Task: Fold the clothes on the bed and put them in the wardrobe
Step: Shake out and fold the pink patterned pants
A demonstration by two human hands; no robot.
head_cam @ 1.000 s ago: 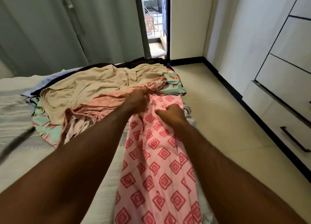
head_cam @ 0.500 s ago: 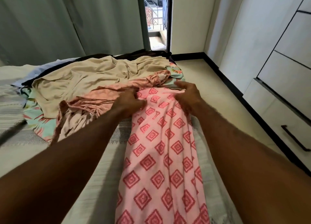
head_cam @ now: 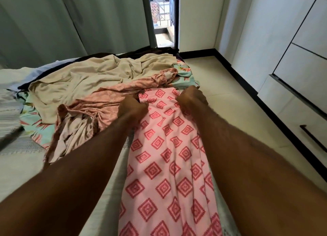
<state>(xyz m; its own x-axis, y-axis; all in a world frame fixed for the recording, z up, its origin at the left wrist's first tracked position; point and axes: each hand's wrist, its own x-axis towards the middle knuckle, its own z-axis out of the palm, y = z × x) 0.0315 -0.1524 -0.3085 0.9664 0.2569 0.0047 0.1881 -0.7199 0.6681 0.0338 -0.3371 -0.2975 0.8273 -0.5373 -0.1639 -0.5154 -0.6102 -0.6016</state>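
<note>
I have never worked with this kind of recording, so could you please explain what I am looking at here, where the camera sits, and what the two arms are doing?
There is no machine here: a person wears one wide-angle camera on the head, looking forward and down, so the two bare arms reaching in from the bottom are their own. The surface is a bed beside a tiled floor, with white drawer fronts at the right. A pink cloth with red diamonds lies stretched lengthwise toward the camera. The left hand and the right hand each grip its far end, fingers closed on the fabric. Behind and to the left lies an unfolded pile: a beige garment, a salmon pink one and a turquoise printed piece.
</note>
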